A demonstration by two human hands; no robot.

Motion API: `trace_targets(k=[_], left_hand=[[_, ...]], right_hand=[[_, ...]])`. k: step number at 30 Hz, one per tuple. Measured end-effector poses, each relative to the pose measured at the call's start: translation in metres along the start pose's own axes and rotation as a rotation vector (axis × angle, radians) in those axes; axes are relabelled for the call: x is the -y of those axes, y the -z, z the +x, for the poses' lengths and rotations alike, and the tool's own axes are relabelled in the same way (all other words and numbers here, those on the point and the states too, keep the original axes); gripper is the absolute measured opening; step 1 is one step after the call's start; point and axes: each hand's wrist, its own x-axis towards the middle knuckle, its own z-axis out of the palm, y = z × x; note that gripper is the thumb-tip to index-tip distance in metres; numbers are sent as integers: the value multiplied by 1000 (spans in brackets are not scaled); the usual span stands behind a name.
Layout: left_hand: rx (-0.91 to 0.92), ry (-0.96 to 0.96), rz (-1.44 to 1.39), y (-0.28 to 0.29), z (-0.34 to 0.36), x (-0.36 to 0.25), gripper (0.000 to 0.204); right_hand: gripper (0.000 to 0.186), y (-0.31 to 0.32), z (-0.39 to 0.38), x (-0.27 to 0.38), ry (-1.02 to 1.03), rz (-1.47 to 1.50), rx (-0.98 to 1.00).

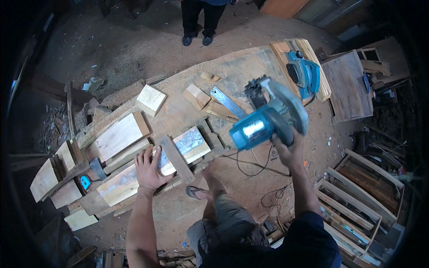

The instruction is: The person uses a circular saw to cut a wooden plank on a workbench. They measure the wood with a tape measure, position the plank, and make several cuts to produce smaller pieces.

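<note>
A teal circular saw hangs tilted above the right part of the workbench, its handle gripped in my right hand. Part of the saw is smeared by motion. My left hand lies with fingers spread on a long pale board with a grey, patchy surface. Just right of those fingers, a short brown wood strip lies across the board. Beyond the board, a metal ruler or square blade lies close to the saw. Small wood blocks are beside it.
A teal electric planer rests on planks at the bench's far right. More boards and a blue tape measure lie at left. Cords hang near my legs. A wooden frame stands at right; another person stands beyond the bench.
</note>
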Motion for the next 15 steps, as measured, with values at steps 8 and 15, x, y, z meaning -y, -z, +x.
trace_targets(k=[8,15], left_hand=[[70,16,27,0,2,0,110],[77,44,-12,-2,-1,5,108]], right_hand=[[51,-12,159,-24,315,-227,-30],[48,-78,200,-68,208,-140,-150]])
